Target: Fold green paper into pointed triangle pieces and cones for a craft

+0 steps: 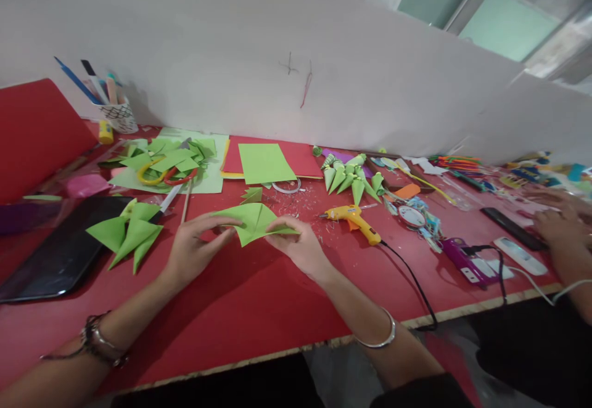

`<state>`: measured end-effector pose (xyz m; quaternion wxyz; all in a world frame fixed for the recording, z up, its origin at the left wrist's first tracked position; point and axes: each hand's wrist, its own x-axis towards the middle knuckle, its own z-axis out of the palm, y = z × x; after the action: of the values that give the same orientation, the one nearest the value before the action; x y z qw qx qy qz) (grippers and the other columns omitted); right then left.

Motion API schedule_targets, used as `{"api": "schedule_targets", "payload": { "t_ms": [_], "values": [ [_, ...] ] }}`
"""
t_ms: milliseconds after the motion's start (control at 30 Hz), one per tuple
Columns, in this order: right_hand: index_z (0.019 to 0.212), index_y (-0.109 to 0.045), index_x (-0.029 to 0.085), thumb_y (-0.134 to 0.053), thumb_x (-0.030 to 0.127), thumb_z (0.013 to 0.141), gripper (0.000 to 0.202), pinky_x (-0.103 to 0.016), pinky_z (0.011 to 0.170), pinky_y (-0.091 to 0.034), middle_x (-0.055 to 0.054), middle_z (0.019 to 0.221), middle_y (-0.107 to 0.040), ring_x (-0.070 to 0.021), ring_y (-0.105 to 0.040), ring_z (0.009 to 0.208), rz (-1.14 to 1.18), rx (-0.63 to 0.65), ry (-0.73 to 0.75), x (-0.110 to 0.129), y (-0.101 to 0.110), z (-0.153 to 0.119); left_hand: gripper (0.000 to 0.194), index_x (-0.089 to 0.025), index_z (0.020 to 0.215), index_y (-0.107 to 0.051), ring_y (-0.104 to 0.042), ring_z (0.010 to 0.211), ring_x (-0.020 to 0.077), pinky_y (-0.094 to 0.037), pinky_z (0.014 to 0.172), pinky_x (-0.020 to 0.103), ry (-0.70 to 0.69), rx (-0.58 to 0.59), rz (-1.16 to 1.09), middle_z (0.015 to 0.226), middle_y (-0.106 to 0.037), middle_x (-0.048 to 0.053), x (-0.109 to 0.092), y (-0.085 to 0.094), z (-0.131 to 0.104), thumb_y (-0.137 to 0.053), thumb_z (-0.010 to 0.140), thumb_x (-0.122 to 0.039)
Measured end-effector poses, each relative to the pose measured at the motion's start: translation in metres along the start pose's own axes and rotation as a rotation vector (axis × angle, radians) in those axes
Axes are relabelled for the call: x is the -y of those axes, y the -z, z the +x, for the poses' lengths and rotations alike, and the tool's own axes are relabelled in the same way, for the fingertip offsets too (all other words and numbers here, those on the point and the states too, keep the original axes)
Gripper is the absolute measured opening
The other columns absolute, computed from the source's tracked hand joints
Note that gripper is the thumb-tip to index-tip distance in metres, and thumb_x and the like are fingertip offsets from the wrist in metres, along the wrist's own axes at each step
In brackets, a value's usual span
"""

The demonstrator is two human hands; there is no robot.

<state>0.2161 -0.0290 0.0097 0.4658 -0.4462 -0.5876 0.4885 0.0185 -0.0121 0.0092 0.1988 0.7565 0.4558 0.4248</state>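
A creased piece of green paper [252,222] is held up between my two hands, a little above the red table [259,309]. My left hand [197,244] pinches its left corner between thumb and fingers. On the other side, my right hand [300,244] grips the right edge the same way. Left of my left hand lies a folded green paper flower [129,232], partly over a black tablet-like slab [60,260]. Just behind the held sheet sits a small folded green scrap [252,195]. A flat green square [266,163] rests on red paper further back.
A yellow glue gun [354,218] with a black cord lies to the right, near several green paper cones [351,177]. Scissors [166,174] lie among green pieces at back left. A purple power strip [469,263] and another person's hands [562,220] are at far right.
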Motion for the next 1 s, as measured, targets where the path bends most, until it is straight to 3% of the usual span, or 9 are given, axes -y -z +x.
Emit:
{"api": "schedule_targets", "payload": {
  "t_ms": [200, 267, 367, 433, 533, 633, 733, 867, 1000],
  "values": [
    [0.067, -0.055, 0.017, -0.06, 0.03, 0.068, 0.014, -0.021, 0.056, -0.036, 0.004, 0.062, -0.048, -0.0095, -0.045, 0.059, 0.022, -0.126, 0.007, -0.001, 0.002, 0.0, 0.01, -0.019, 0.066, -0.06, -0.057, 0.062, 0.0124, -0.046, 0.058, 0.021, 0.012, -0.078, -0.059, 0.067, -0.063, 0.0, 0.003, 0.001, 0.002, -0.059, 0.071, -0.028],
    [0.067, -0.053, 0.017, -0.059, 0.029, 0.068, 0.014, -0.02, 0.053, -0.033, 0.005, 0.06, -0.044, -0.0083, -0.042, 0.056, 0.04, -0.132, -0.013, -0.002, 0.003, -0.001, 0.014, -0.019, 0.077, -0.058, -0.058, 0.066, 0.0131, -0.047, 0.059, 0.022, 0.102, -0.081, -0.23, 0.077, -0.063, 0.001, 0.003, 0.0, 0.002, -0.061, 0.068, -0.03],
    [0.062, -0.047, 0.017, -0.059, 0.026, 0.066, 0.016, -0.019, 0.049, -0.029, 0.007, 0.056, -0.038, -0.0066, -0.036, 0.052, 0.052, -0.114, -0.024, -0.002, 0.001, -0.002, 0.048, -0.023, 0.11, -0.047, -0.06, 0.069, 0.0139, -0.049, 0.061, 0.024, 0.3, -0.001, -0.519, 0.092, -0.063, 0.003, 0.003, -0.004, -0.001, -0.062, 0.067, -0.035],
    [0.059, -0.043, 0.017, -0.059, 0.026, 0.065, 0.019, -0.018, 0.047, -0.027, 0.007, 0.054, -0.035, -0.0059, -0.033, 0.05, 0.064, -0.094, -0.027, -0.002, -0.001, -0.003, 0.058, -0.023, 0.118, -0.043, -0.06, 0.067, 0.0146, -0.049, 0.063, 0.025, 0.387, 0.104, -0.569, 0.084, -0.065, 0.002, 0.003, -0.006, -0.003, -0.063, 0.066, -0.038],
    [0.059, -0.042, 0.017, -0.059, 0.027, 0.065, 0.02, -0.018, 0.046, -0.026, 0.008, 0.054, -0.034, -0.0054, -0.032, 0.048, 0.08, -0.061, -0.063, -0.002, -0.005, -0.004, 0.034, -0.017, 0.088, -0.061, -0.058, 0.06, 0.0146, -0.047, 0.06, 0.023, 0.397, 0.227, -0.432, 0.062, -0.063, 0.0, 0.0, -0.008, -0.003, -0.064, 0.064, -0.041],
    [0.061, -0.044, 0.018, -0.059, 0.027, 0.066, 0.018, -0.019, 0.048, -0.031, 0.007, 0.055, -0.039, -0.0067, -0.039, 0.05, 0.07, -0.04, -0.088, -0.003, -0.007, -0.004, 0.028, -0.016, 0.056, -0.057, -0.055, 0.055, 0.0132, -0.044, 0.057, 0.022, 0.363, 0.245, -0.29, 0.054, -0.06, -0.001, -0.004, -0.007, -0.001, -0.061, 0.065, -0.042],
    [0.071, -0.049, 0.019, -0.061, 0.027, 0.067, 0.015, -0.023, 0.057, -0.04, 0.005, 0.064, -0.051, -0.0096, -0.051, 0.059, 0.137, -0.044, -0.091, -0.005, -0.007, -0.004, 0.029, -0.017, 0.056, -0.058, -0.055, 0.052, 0.0124, -0.043, 0.056, 0.021, 0.39, 0.226, -0.278, 0.051, -0.06, -0.002, -0.007, -0.007, 0.0, -0.059, 0.067, -0.044],
    [0.097, -0.047, 0.024, -0.067, 0.025, 0.064, 0.039, -0.028, 0.071, -0.046, 0.004, 0.075, -0.06, -0.0114, -0.059, 0.068, 0.403, -0.108, -0.091, -0.011, -0.011, -0.001, 0.03, -0.016, 0.058, -0.059, -0.055, 0.054, 0.0124, -0.043, 0.056, 0.021, 0.432, 0.18, -0.303, 0.054, -0.061, -0.001, -0.005, -0.01, -0.001, -0.058, 0.07, -0.043],
    [0.083, -0.056, 0.02, -0.069, 0.028, 0.062, 0.026, -0.028, 0.072, -0.048, 0.002, 0.073, -0.062, -0.0109, -0.06, 0.068, 0.523, 0.018, -0.104, -0.016, -0.017, 0.0, 0.03, -0.016, 0.055, -0.054, -0.054, 0.056, 0.0123, -0.043, 0.058, 0.021, 0.414, 0.075, -0.326, 0.056, -0.059, -0.002, -0.005, -0.015, -0.003, -0.058, 0.072, -0.041]
  ]
}}
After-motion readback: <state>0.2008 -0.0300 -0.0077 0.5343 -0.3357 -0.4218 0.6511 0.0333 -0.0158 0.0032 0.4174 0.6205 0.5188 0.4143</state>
